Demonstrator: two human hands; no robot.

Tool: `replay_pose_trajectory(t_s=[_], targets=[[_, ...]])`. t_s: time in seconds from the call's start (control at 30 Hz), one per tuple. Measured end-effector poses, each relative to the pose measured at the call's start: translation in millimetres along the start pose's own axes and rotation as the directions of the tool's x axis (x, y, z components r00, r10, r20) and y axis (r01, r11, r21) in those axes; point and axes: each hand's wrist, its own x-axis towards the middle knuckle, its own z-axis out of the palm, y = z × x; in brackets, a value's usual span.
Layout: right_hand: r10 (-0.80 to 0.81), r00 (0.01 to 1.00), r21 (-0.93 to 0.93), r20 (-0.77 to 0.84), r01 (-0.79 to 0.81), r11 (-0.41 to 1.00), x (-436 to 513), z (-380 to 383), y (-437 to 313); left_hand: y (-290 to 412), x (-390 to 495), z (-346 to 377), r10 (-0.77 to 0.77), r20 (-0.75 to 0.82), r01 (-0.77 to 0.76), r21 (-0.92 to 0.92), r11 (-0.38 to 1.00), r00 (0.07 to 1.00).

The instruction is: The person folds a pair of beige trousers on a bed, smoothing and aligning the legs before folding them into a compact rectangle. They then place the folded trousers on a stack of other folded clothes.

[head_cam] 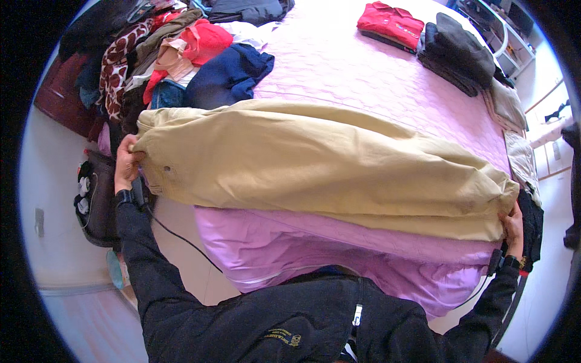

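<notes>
A pair of khaki trousers (317, 159) stretches sideways across the bed in front of me, one leg laid over the other. At its left end my left hand (128, 163) grips the waist; the fingertips are partly hidden by the cloth. My right hand (513, 227) holds the leg ends at the far right, its fingers mostly behind the fabric. The cloth is fairly smooth in the middle and creased near the right end. Beneath it lies a pink quilted bed cover (317, 68), which hangs over the bed's near edge.
A jumbled heap of clothes (177, 54) fills the bed's upper left. Folded stacks lie at the upper right, including a red shirt (390, 25) and dark garments (456, 54). Light folded clothes (506, 106) line the right edge. A dark open bag (102, 199) stands at left.
</notes>
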Motion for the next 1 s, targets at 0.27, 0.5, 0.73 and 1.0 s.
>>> replay_pose_trajectory(t_s=[0.27, 0.5, 0.73, 1.0], targets=[[0.121, 0.993, -0.105, -0.011, -0.121, 0.987, -5, 11, -28, 25, 5, 8, -0.008, -0.062, -0.002, -0.162, 0.987, 0.998], [0.124, 0.989, -0.248, -0.083, -0.141, 0.958, 28, 7, -38, 74, 57, 57, -0.027, 0.276, -0.089, 0.399, 0.913, 0.961], [0.314, 0.939, 0.030, -0.137, -0.313, 0.949, 48, 13, -31, 52, 101, 16, -0.093, 0.183, 0.005, 0.431, 0.902, 0.979], [0.297, 0.915, -0.015, -0.273, -0.312, 0.950, 61, 10, -3, -3, 206, -83, 0.083, 0.015, -0.082, 0.400, 0.913, 0.996]])
